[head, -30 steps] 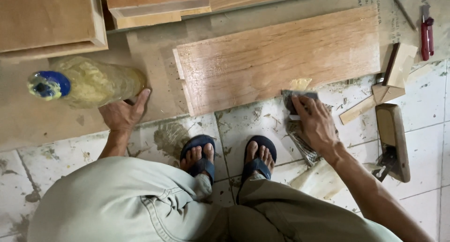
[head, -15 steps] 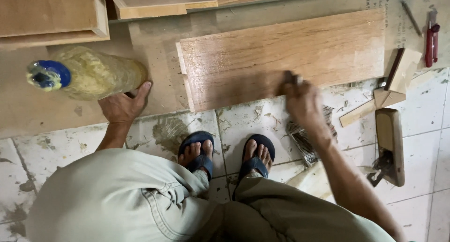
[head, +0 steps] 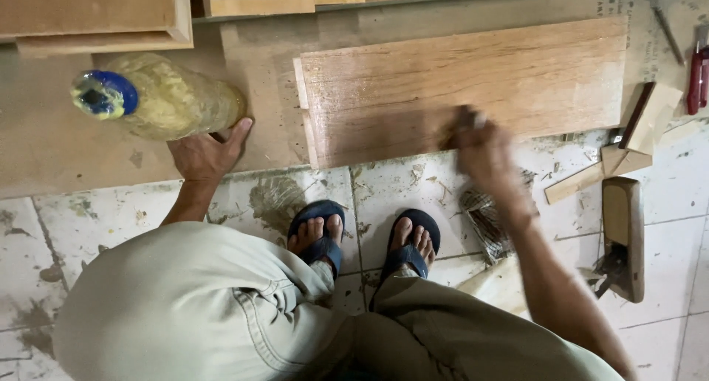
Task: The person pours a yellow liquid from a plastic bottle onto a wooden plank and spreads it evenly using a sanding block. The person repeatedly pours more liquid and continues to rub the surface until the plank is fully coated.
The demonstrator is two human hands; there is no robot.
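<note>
Nearest the camera are the person's bent knees in pale grey-green trousers (head: 199, 307), and below them two feet in dark blue rubber sandals (head: 365, 237) planted on the stained white floor tiles (head: 88, 218).

The left hand (head: 205, 153) rests flat on the large brown plywood sheet (head: 66, 152) that lies across the floor, its fingers spread and the thumb out to the side. It grips nothing; the fingertips lie just beside the base of a clear plastic bottle with a blue cap, filled with yellowish glue (head: 151, 100), which stands on that sheet.

The right hand (head: 484, 153) is blurred. Its fingers are curled closed around a small dark object (head: 464, 119) at their tips, too smeared to tell what kind. The hand sits over the near edge of the long rectangular light-brown wooden board (head: 458, 86), which lies flat on the plywood, just past the tiles. Whether the dark object touches the wood cannot be told.

Below the right wrist a crumpled grey mesh pad (head: 484, 222) lies on the tiles. To the right lie a wooden hand plane (head: 624, 237) and some pale wood offcuts (head: 650, 119), and farther off a red-handled tool (head: 698, 78). At the far edge, more wooden panels (head: 88, 12) are stacked.
</note>
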